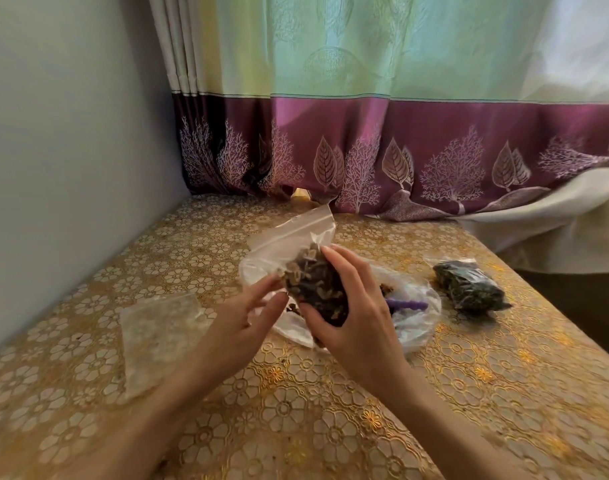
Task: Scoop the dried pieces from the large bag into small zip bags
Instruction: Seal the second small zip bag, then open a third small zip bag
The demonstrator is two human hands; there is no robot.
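Item: small zip bag (310, 271), clear film, packed with dried pieces (316, 289), lifted above the middle of the bench (330, 427). Your right hand (358, 313) grips it around the filled lower half, thumb under one side and fingers curled over the other. Its flat zip strip stands up and tilts toward the back left corner; whether it is sealed cannot be told.

Left hand (251, 313): blurred, fingers extended and loosely spread, tips at the bag's left edge, holding nothing that can be made out.

Large bag (413, 323): crumpled clear plastic on the bench just behind your hands, mouth open, a purple scoop (405, 304) lying inside with a few loose pieces.

Filled small bag (469, 285): dark contents, lying near the right edge.

Empty zip bags (157, 337): flat stack near the left edge.

Handling, as judged: the load looks light and brittle, so squeeze gently or pieces will crumble. The film is thin, soft and likely slippery; it will sag if held by one corner. Support the filled belly with one hand, and take the zip strip at its ends with the other to press it closed.
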